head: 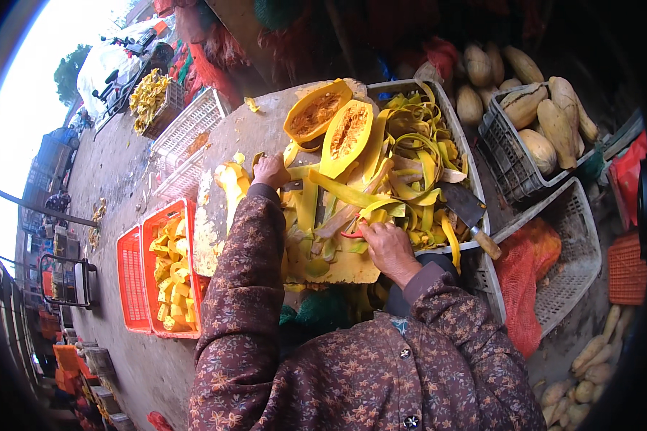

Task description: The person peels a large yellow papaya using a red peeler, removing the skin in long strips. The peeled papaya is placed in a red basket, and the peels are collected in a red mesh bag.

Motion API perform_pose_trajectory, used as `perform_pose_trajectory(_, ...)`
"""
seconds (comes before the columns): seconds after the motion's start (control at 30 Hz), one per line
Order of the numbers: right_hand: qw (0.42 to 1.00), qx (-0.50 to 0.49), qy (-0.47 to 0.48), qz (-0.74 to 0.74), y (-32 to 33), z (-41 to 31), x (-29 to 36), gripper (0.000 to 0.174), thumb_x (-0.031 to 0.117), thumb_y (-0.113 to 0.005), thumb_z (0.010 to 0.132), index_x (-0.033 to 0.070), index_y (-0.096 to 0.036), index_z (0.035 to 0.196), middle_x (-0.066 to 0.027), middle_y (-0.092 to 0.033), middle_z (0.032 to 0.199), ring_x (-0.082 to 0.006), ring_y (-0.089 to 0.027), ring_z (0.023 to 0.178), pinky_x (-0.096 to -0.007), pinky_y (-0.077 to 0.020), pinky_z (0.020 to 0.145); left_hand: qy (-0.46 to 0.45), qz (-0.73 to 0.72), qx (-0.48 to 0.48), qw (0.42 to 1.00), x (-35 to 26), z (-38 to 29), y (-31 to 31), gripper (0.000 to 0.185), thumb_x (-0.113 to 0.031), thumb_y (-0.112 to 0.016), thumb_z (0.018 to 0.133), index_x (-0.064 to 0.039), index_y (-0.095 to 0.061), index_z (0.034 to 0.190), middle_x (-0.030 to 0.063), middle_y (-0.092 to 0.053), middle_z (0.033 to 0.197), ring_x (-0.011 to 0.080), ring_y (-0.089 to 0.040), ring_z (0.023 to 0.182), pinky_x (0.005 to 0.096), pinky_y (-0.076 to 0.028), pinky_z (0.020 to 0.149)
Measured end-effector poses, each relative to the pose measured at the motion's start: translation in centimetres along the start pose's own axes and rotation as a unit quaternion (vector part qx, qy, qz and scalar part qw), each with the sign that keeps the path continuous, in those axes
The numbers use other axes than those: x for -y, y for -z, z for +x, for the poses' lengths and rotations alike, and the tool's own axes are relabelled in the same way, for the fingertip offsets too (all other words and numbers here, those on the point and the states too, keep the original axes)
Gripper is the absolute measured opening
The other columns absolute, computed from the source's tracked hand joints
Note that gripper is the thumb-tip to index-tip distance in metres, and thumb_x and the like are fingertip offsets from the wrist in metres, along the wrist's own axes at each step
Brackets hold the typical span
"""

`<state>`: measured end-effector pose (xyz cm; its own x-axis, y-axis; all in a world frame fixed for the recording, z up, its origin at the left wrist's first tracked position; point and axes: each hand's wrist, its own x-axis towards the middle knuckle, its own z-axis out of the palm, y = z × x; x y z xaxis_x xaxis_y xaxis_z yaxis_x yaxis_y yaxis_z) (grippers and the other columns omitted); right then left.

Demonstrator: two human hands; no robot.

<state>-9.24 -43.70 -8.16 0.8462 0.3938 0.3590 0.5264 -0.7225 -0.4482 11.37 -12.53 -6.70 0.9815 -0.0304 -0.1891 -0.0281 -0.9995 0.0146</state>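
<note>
My left hand [271, 171] rests over the wooden board [226, 129], fingers curled. A small dark-edged piece [257, 158] shows at its fingertips; whether it is gripped is unclear. To the left of that hand lies a peeled pale-yellow chunk of squash [232, 180]. My right hand [391, 248] closes on a red-handled tool [352, 234], apparently a peeler, among strips of peel [350, 191]. Beyond the hands, two halves of a cut squash, one [318, 110] behind the other [348, 137], lie with their seeds facing up.
A grey crate [477, 178] of peelings adjoins the board, with a wooden-handled cleaver [463, 204] on its near side. At left, a red crate [190, 258] holds yellow chunks. Whole squashes [558, 124] fill a crate at right. A red mesh bag [520, 291] hangs over another crate [566, 280].
</note>
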Motion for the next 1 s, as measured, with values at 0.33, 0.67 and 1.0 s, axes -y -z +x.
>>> perform_pose_trajectory(0.33,1.000,0.020,-0.012,0.005,0.1,0.5,-0.1,0.030,0.004,-0.060,0.082,0.004,-0.062,0.113,-0.0129,-0.061,0.091,-0.0316,-0.062,0.087,-0.0417,-0.0516,0.072,-0.018,-0.069,-0.045,0.996,0.1,2.6,-2.2,0.037,-0.017,-0.062,0.085,0.003,-0.061,0.117,0.0293,-0.067,0.111,0.0448,-0.063,0.109,0.0512,-0.051,0.092)
perform_pose_trajectory(0.67,0.999,0.024,-0.026,0.004,-0.2,0.8,0.1,0.032,0.004,-0.061,0.081,0.004,-0.064,0.113,-0.0141,-0.061,0.094,-0.0329,-0.063,0.088,-0.0425,-0.0524,0.074,0.029,-0.092,-0.038,0.995,-0.1,3.4,-1.7,0.043,-0.035,-0.066,0.085,0.002,-0.068,0.105,0.0279,-0.071,0.101,0.0401,-0.069,0.100,0.0468,-0.053,0.088)
perform_pose_trajectory(1.0,0.997,0.054,-0.045,0.011,-0.2,1.0,0.0,0.042,0.004,-0.066,0.079,0.007,-0.064,0.120,-0.0148,-0.059,0.099,-0.0356,-0.060,0.095,-0.0444,-0.0523,0.077,-0.023,-0.039,-0.022,0.999,0.6,4.6,-2.6,0.036,-0.037,-0.074,0.075,-0.008,-0.075,0.097,0.0175,-0.074,0.095,0.0349,-0.071,0.094,0.0436,-0.055,0.082)
